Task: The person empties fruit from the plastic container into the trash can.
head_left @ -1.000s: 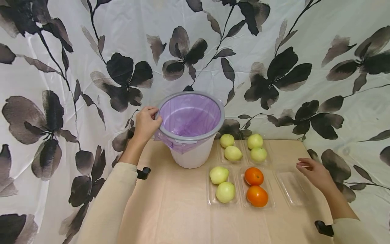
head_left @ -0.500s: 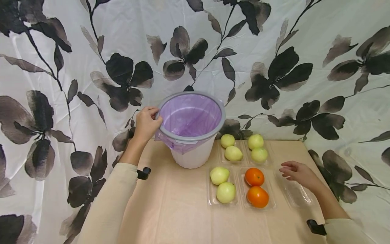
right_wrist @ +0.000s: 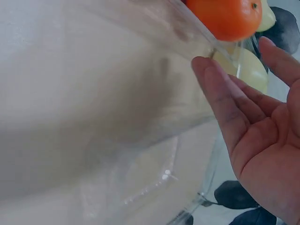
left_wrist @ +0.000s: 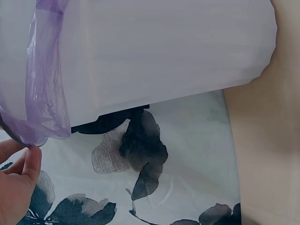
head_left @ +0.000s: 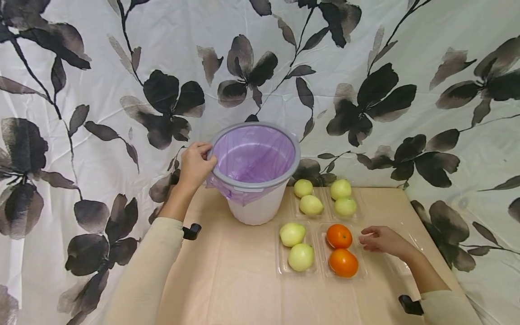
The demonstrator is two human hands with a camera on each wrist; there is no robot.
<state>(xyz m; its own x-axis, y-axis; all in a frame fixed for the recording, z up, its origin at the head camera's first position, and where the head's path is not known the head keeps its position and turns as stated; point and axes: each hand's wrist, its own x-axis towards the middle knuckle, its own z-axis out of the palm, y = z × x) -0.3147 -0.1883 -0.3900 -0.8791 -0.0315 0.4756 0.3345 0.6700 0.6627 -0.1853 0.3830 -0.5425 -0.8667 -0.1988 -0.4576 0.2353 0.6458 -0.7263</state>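
My left hand point(head_left: 197, 164) pinches the grey rim of a white wastebasket point(head_left: 256, 207) at its left side. A thin purple bin bag point(head_left: 252, 158) lines the basket and folds over the rim. In the left wrist view, the fingertips point(left_wrist: 33, 161) meet the bag's edge. My right hand point(head_left: 386, 241), fingers loosely extended and holding nothing, hovers just right of a clear plastic tray point(head_left: 363, 271) bearing two orange-red, tomato-like fruits point(head_left: 343, 262). In the right wrist view, one such fruit point(right_wrist: 227, 16) appears beyond the fingers. Another clear tray point(right_wrist: 150, 168) lies under the right hand, partly hidden.
Left of the orange-red fruits, a clear tray point(head_left: 280, 266) carries two pale green fruits point(head_left: 300, 257). Behind them are two more clear trays with pale green fruits point(head_left: 311, 205). A floral curtain point(head_left: 260, 58) hangs behind the tan table point(head_left: 227, 280).
The right hand has moved left, from above the right-hand tray to beside the tray of orange-red fruits. That right-hand tray has shifted slightly right. The left hand stays on the wastebasket rim.
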